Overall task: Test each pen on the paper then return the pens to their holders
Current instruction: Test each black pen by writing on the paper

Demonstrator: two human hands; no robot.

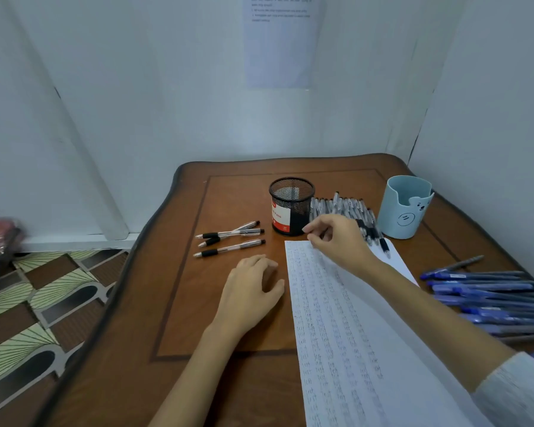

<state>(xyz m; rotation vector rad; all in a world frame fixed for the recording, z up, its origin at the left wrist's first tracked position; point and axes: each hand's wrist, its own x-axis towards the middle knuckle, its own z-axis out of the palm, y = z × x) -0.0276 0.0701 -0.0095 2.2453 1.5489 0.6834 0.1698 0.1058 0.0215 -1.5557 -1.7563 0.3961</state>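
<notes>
While hovering just front-right of the mesh holder [291, 208], fingers curled (grip unclear): right hand [339, 238] above top edge of the paper [352, 334]. In front of the holder, left hand [250, 288], fingers relaxed and empty; three pens [228, 238] left of the holder.

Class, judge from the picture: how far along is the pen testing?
Done: the lined white paper carries columns of test marks. In hand: the right hand hovers by the row of black-grip pens; grip unclear. Remaining: the black mesh holder shows no pens; blue pens lie loose.
</notes>
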